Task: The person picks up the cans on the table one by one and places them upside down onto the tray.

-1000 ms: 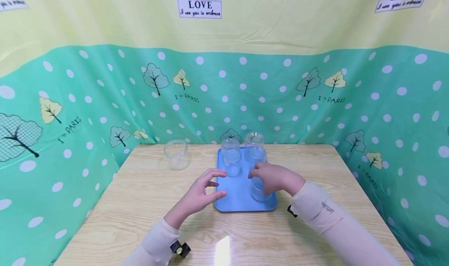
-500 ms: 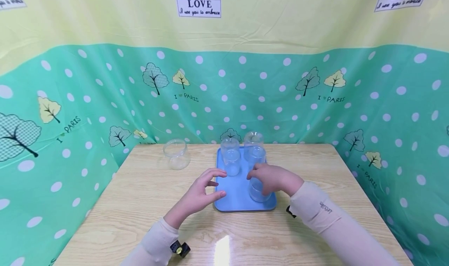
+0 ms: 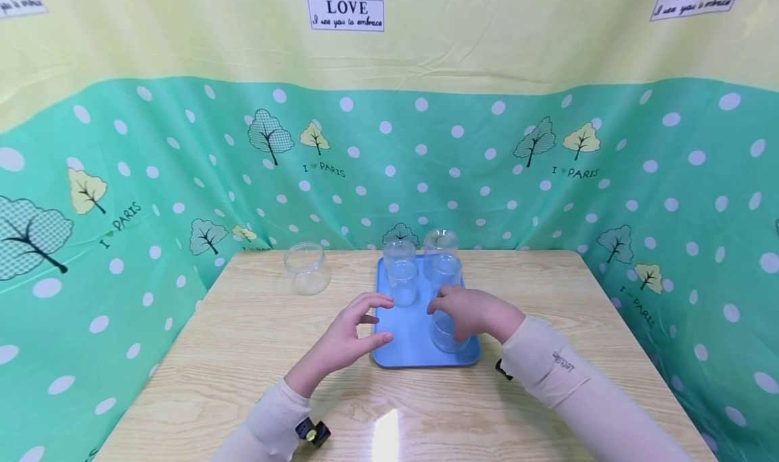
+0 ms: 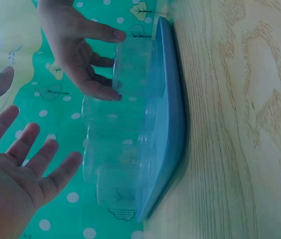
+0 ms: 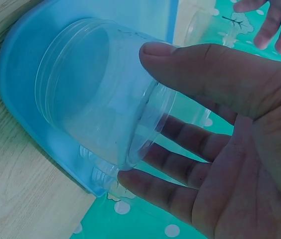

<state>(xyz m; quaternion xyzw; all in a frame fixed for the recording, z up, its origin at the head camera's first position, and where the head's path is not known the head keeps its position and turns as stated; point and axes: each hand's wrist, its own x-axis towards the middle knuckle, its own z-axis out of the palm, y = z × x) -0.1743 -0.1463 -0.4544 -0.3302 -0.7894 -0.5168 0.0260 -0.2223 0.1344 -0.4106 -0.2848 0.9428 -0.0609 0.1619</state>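
Note:
With thumb and fingers around its upper end, my right hand (image 3: 475,311) grips a clear jar (image 5: 100,94). The jar stands mouth down on the near right part of a blue tray (image 3: 402,354), its threaded rim against the tray. My left hand (image 3: 348,333) hovers by the tray's left side, fingers spread and holding nothing. Several more clear jars, among them a near-left one (image 3: 402,289) and a right one (image 3: 447,267), stand on the tray's far half. They overlap in the left wrist view, so their edges are hard to separate.
A wider clear jar (image 3: 309,279) stands on the wooden table (image 3: 255,354) left of the tray, near the far edge. A green and yellow curtain (image 3: 341,198) encloses the table at the back and sides.
My right hand and the jar in it have shifted very slightly left and nearer to me on the tray. The left hand and the other jars stay where they were.

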